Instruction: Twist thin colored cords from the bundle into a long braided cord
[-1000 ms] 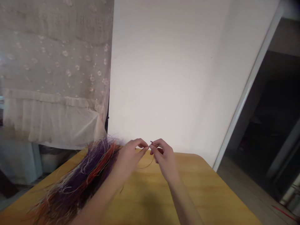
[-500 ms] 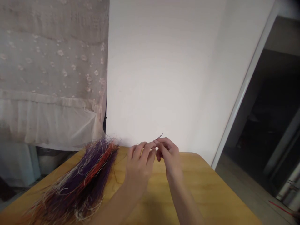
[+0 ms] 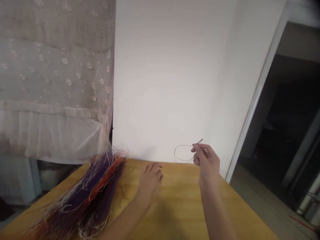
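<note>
Right hand (image 3: 206,160) is raised above the far right part of the tabletop (image 3: 180,206), in front of the white wall (image 3: 170,83). Its thumb and forefinger are pinched together on a thin strand (image 3: 181,154); the other fingers are curled in. The strand is held in the air, clear of the tabletop. A loop is formed to the left of the pinch, and a short dark end is seen sticking up and to the right above the fingertips. Strand colour cannot be told against the wall.

Left hand (image 3: 150,180) is held low, palm down, at the tabletop's middle, well apart from the right hand. Its fingers (image 3: 156,168) are stretched forward and loosely spread, with nothing gripped. The hand is slightly blurred, so contact with the wood cannot be confirmed.

A fibre bundle (image 3: 92,190) of purple, orange and pale strands is laid along the left side of the tabletop, just left of the left hand and not touched by it. Loose ends are fanned out at both ends of the bundle.

A lace curtain (image 3: 55,83) is hung behind the bundle, left of the wall. A dark doorway (image 3: 287,133) is seen at far right.
</note>
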`<action>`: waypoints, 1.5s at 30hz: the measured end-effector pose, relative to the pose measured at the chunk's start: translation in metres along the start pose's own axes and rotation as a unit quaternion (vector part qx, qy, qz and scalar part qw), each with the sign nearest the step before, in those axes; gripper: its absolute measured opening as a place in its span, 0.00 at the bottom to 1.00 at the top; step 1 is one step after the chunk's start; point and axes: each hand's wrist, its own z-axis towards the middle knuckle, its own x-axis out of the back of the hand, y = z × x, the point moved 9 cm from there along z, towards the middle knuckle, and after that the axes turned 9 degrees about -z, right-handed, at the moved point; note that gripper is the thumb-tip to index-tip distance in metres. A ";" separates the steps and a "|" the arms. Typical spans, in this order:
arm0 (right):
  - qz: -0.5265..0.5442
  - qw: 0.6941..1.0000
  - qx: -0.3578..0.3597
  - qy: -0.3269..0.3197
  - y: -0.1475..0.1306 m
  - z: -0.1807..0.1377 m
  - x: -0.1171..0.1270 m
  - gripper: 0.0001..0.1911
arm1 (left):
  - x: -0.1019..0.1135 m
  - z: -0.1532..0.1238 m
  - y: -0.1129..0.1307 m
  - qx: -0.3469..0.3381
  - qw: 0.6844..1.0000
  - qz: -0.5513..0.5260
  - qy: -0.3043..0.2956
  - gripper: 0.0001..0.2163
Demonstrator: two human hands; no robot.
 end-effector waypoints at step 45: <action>-0.131 0.958 0.058 -0.247 0.004 -0.046 -0.093 0.04 | 0.034 0.020 -0.043 0.293 0.861 -0.404 -0.092 0.05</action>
